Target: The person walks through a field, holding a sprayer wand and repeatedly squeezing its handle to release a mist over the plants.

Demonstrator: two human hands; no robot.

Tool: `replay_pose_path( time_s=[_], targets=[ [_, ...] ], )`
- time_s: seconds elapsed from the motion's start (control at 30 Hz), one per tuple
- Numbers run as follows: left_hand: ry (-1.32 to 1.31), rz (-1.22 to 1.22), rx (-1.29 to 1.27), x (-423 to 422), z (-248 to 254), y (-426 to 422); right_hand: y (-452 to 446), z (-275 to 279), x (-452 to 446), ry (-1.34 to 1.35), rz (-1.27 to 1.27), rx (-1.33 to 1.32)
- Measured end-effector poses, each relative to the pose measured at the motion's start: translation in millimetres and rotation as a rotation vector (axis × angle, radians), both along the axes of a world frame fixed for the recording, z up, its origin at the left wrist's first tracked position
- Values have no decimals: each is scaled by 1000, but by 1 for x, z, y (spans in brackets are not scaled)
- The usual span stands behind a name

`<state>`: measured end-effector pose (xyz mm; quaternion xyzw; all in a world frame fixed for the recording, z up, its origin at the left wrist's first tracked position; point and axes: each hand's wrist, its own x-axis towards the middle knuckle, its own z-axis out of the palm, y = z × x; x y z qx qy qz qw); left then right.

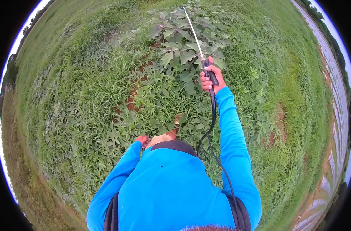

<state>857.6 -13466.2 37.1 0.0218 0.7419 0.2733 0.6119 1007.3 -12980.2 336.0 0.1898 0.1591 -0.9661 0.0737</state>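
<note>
My right hand (213, 76) is wrapped round the black handle of a spray wand (193, 31), its thumb on top. The thin pale lance points forward, and its dark tip is over broad-leaved plants (175, 40). A black hose (213, 115) runs from the handle back past my right side. Down by my waist at the left, my left hand (143, 140) hangs beside my leg; its fingers look curled, and whether anything is in them cannot be made out.
Dense grass and low weeds (87, 88) surround me. Reddish bare soil (132, 98) shows ahead on the left, with another patch (280, 123) at the right. Long pale strips (339, 96) run along the far right. One foot (177, 118) is among the weeds.
</note>
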Motion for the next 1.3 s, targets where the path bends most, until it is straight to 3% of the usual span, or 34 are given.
replay_pose_path(
  time_s=[0.1, 0.2, 0.27, 0.33, 0.4, 0.43, 0.47, 0.67, 0.8, 0.87, 0.9, 1.0, 1.07, 1.13, 1.2, 1.3],
  targets=[
    [89, -122, 40, 10, 13, 10, -10, 0, 59, -252, -237, 228],
    [118, -242, 103, 14, -9, 6, -45, -2, 133, -376, -398, 292],
    [375, -549, 150, 10, -43, -1, -70, -10, 188, -395, -478, 266],
    [363, -624, 122, 10, -45, -2, -98, -13, 239, -413, -544, 241],
    [269, -475, 271, 10, -34, 2, -128, -9, 283, -345, -673, 218],
    [79, -247, 158, 11, -22, 13, -142, -5, 302, -358, -686, 213],
    [6, -176, 58, 12, -13, 23, -157, 0, 320, -325, -757, 161],
    [-82, -57, 113, 9, -56, 69, -247, 37, 388, -417, -1084, 35],
    [-51, -140, 44, 18, -33, 131, -265, 35, 403, -487, -1237, -4],
    [-19, -145, 61, 16, -38, 164, -246, 27, 397, -490, -1292, -35],
    [179, -388, 202, 12, -37, 181, -235, 23, 392, -514, -1323, -70],
    [99, -285, 247, 5, -43, 230, -182, 9, 380, -524, -1355, -78],
    [96, -296, 359, -6, -55, 261, -132, -5, 372, -383, -1348, -48],
    [45, -323, 57, -17, -39, 301, -70, -22, 358, -261, -1296, -18],
    [-45, -287, 141, -40, -55, 316, -8, -34, 336, -220, -1243, -7],
    [-229, -247, 29, -61, -37, 349, 81, -37, 290, -125, -1111, -10]
  ],
)
